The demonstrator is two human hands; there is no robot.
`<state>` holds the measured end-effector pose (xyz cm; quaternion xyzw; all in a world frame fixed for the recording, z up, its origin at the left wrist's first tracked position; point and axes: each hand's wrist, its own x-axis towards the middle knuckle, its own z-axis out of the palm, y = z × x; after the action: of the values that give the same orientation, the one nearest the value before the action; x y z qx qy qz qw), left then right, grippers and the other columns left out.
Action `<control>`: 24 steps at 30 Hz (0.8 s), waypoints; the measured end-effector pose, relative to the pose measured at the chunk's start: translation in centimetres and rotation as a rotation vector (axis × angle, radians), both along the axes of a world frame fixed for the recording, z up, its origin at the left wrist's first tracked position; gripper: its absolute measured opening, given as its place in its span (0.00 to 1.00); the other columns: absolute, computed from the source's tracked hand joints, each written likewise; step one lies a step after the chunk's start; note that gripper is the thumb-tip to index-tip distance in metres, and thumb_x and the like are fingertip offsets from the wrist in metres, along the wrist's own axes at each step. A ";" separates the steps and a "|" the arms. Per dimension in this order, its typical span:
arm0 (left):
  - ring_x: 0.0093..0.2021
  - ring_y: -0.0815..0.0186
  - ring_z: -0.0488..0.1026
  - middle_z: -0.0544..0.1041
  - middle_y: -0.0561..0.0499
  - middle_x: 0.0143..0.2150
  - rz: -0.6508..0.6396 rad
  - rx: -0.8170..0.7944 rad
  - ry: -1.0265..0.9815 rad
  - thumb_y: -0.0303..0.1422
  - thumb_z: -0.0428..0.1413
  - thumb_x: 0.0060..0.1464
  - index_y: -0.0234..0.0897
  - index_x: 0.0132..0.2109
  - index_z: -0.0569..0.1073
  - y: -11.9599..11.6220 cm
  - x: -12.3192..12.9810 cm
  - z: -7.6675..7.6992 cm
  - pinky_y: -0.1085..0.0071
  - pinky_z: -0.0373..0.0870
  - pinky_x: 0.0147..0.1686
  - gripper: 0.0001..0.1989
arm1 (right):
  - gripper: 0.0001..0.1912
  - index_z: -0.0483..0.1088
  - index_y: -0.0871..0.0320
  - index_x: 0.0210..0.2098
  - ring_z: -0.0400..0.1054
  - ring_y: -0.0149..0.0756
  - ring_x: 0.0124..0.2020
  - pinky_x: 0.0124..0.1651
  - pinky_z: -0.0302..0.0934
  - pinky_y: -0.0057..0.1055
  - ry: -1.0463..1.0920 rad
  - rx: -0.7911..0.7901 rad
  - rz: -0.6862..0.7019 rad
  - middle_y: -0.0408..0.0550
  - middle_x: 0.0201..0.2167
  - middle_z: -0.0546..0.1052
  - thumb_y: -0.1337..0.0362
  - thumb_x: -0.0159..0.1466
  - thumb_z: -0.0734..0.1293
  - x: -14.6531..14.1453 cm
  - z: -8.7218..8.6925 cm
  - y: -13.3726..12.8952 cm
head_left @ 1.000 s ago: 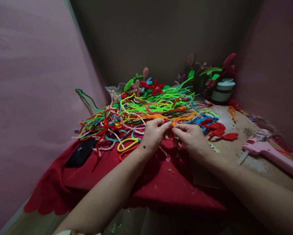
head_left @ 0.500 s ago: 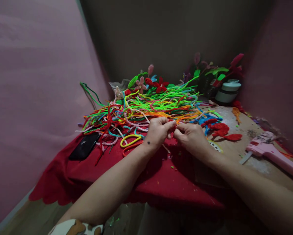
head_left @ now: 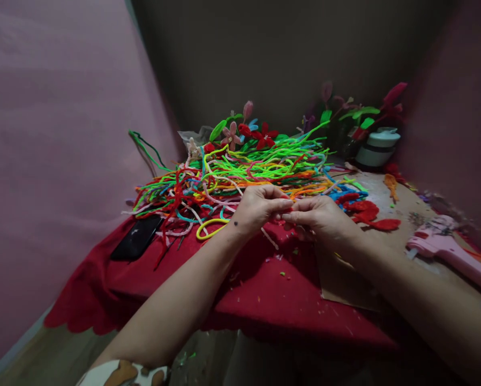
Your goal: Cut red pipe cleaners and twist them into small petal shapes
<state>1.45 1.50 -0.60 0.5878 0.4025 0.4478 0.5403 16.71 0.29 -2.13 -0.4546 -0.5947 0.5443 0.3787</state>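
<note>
My left hand [head_left: 260, 208] and my right hand [head_left: 318, 214] meet over the front part of the red cloth [head_left: 264, 289]. Pinched between the fingertips of both is a small red fuzzy piece [head_left: 288, 203], mostly hidden by the fingers. Just behind the hands spreads a heap of colourful pipe cleaners [head_left: 260, 169], green, orange, red and pink. Red fuzzy petal shapes [head_left: 365, 213] lie to the right of my right hand. Yellow-handled scissors [head_left: 211, 229] are partly covered by my left forearm.
A black phone [head_left: 137, 238] lies at the left. On the right, a pink glue gun [head_left: 451, 247] rests on brown board [head_left: 348, 281]. Behind stand a lidded jar [head_left: 379, 147] and fuzzy flowers [head_left: 265, 136]. Scraps dot the cloth.
The fingers have shifted around the red piece, with my right hand turned flatter and its fingers straighter. My left forearm now covers the orange scissor handle. The view has shifted slightly.
</note>
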 end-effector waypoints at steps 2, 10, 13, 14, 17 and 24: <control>0.19 0.75 0.63 0.69 0.56 0.18 0.060 0.142 0.041 0.31 0.62 0.39 0.32 0.25 0.72 -0.4 0.4 -0.1 0.77 0.60 0.21 0.07 | 0.12 0.69 0.61 0.16 0.53 0.23 0.09 0.14 0.42 0.24 0.049 -0.031 -0.004 0.40 0.08 0.65 0.60 0.48 0.70 -0.1 -0.2 0.0; 0.20 0.75 0.63 0.69 0.56 0.19 0.102 0.154 -0.030 0.33 0.62 0.41 0.33 0.26 0.72 -0.3 0.6 -0.3 0.77 0.60 0.21 0.08 | 0.11 0.71 0.62 0.19 0.52 0.22 0.10 0.14 0.42 0.23 0.143 -0.059 0.014 0.38 0.08 0.63 0.61 0.50 0.70 0.0 0.4 -0.5; 0.17 0.77 0.61 0.68 0.57 0.18 0.015 0.019 -0.064 0.34 0.63 0.40 0.32 0.26 0.72 0.0 0.1 0.1 0.78 0.56 0.18 0.10 | 0.12 0.72 0.63 0.21 0.53 0.22 0.10 0.15 0.43 0.23 0.149 -0.048 0.065 0.39 0.09 0.64 0.59 0.52 0.69 0.1 0.7 -0.6; 0.17 0.77 0.61 0.68 0.57 0.17 -0.006 0.003 -0.043 0.34 0.62 0.40 0.32 0.26 0.72 0.0 0.1 0.2 0.78 0.55 0.18 0.10 | 0.12 0.72 0.63 0.20 0.52 0.22 0.10 0.15 0.42 0.23 0.141 -0.047 0.054 0.39 0.08 0.63 0.59 0.51 0.69 0.1 0.6 -0.6; 0.18 0.75 0.61 0.67 0.56 0.17 0.034 0.080 0.073 0.32 0.59 0.43 0.32 0.26 0.73 -0.4 0.3 0.1 0.77 0.57 0.19 0.07 | 0.10 0.69 0.62 0.17 0.50 0.21 0.09 0.13 0.40 0.23 0.125 -0.063 0.002 0.38 0.07 0.62 0.62 0.49 0.69 -0.1 0.2 -0.4; 0.23 0.73 0.66 0.71 0.54 0.23 0.227 0.312 0.221 0.28 0.58 0.45 0.34 0.25 0.71 -1.0 1.1 -0.2 0.76 0.62 0.24 0.04 | 0.09 0.68 0.62 0.16 0.48 0.20 0.08 0.13 0.38 0.23 0.126 -0.048 -0.014 0.37 0.08 0.63 0.65 0.48 0.69 -0.6 -0.1 -0.4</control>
<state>2.57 0.54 -0.84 0.6605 0.4488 0.4956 0.3416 16.07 -0.07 -2.27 -0.4328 -0.5534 0.5830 0.4082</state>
